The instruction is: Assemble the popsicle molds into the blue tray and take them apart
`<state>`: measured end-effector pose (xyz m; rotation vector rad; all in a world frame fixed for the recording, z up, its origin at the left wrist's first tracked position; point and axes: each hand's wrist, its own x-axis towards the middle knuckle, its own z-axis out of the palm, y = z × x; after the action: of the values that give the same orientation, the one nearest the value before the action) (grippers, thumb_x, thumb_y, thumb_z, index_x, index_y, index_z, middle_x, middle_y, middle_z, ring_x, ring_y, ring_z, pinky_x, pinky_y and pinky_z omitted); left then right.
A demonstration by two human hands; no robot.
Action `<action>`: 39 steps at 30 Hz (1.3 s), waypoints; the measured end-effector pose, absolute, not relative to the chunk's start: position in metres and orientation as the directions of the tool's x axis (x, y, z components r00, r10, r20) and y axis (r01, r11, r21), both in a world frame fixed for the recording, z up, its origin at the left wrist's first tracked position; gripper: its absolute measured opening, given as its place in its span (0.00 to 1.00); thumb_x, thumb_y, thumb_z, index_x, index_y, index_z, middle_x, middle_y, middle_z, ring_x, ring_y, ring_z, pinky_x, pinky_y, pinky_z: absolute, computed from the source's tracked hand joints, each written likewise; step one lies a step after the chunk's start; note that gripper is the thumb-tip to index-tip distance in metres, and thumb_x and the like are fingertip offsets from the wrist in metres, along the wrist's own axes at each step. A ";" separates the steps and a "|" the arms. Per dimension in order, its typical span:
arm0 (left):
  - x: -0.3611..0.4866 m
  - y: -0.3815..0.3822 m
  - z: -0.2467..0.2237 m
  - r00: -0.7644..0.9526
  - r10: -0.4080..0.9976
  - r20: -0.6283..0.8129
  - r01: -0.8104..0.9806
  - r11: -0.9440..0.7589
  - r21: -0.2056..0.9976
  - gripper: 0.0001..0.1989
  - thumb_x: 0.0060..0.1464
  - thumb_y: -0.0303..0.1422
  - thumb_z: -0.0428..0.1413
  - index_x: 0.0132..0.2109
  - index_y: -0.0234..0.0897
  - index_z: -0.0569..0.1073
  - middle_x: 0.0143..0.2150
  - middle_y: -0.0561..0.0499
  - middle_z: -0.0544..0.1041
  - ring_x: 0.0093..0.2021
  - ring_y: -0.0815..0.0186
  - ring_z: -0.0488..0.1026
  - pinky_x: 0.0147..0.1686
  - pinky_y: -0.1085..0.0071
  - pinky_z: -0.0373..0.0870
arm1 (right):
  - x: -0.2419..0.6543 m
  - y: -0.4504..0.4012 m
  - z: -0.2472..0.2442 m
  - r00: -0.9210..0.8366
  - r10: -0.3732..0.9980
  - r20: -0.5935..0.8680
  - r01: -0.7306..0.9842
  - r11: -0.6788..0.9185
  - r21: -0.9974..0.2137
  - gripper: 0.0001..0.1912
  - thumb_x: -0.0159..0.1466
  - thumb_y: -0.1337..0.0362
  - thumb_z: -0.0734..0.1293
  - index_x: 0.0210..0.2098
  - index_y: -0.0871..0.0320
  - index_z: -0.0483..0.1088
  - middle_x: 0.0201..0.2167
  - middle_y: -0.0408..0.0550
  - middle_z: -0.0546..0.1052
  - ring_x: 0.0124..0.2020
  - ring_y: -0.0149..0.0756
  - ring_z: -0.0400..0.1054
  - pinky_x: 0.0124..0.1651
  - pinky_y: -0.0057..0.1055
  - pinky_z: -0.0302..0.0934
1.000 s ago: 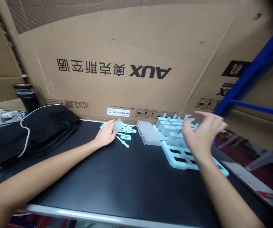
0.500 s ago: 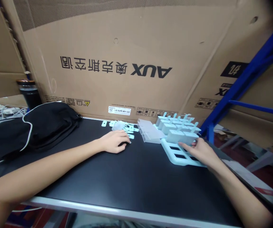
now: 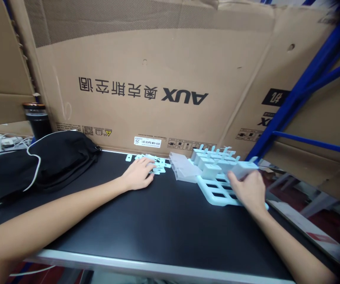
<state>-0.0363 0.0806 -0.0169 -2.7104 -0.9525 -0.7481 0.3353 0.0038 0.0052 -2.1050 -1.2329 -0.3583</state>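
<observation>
The right hand (image 3: 251, 191) grips a pale-blue, box-shaped plastic mould with a stick handle (image 3: 245, 169), tilted over the pale-blue plastic grid frame (image 3: 210, 197) near the worktop's right edge. If the hold slips or swings leftward, the mould could knock the pale-blue stick-topped plastic moulds (image 3: 211, 171) standing in the frame; a bump could also skew the frame towards that edge. The left hand (image 3: 139, 173) lies over small flat pale-blue plastic pieces (image 3: 159, 170) by the far edge; whether its fingers pinch one, I can't fairly tell. A careless sweep could scatter them against the translucent plastic cases (image 3: 184, 169) just beside the frame.

The matt black worktop (image 3: 164, 228) has a silvery front edge. A big brown cardboard carton (image 3: 122, 51) stands along its far edge, a soft black fabric bag (image 3: 57, 157) fills the left end, and blue metal shelving (image 3: 291, 98) rises beyond the far right corner
</observation>
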 end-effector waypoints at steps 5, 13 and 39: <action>-0.057 0.100 -0.022 0.308 0.772 0.557 0.897 -0.430 0.100 0.20 0.61 0.42 0.48 0.55 0.35 0.68 0.61 0.38 0.64 0.65 0.46 0.55 0.61 0.51 0.56 | 0.318 0.002 0.045 0.643 0.521 0.561 0.742 -0.243 -0.625 0.24 0.56 0.47 0.59 0.45 0.55 0.61 0.47 0.62 0.72 0.48 0.55 0.67 0.48 0.47 0.61; -0.074 0.125 -0.029 0.180 0.926 0.333 0.944 -0.257 0.206 0.22 0.64 0.43 0.42 0.53 0.34 0.70 0.58 0.38 0.69 0.58 0.49 0.65 0.55 0.54 0.64 | 0.185 0.066 0.102 -0.114 0.954 0.279 0.991 0.130 -0.041 0.31 0.59 0.44 0.58 0.53 0.58 0.58 0.40 0.60 0.75 0.38 0.54 0.70 0.37 0.42 0.61; -0.131 0.155 -0.009 0.202 0.664 0.719 0.689 -0.619 0.378 0.12 0.60 0.41 0.52 0.44 0.38 0.66 0.42 0.46 0.75 0.41 0.61 0.73 0.43 0.63 0.69 | 0.175 0.110 0.070 -0.440 0.897 -0.035 0.878 0.438 0.193 0.22 0.62 0.51 0.61 0.46 0.62 0.66 0.37 0.59 0.74 0.37 0.47 0.71 0.33 0.35 0.58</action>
<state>-0.1308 0.1548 -0.0089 -2.4147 -1.3597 -1.4221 0.1746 0.1098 0.0702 -1.7227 -2.7735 -0.2395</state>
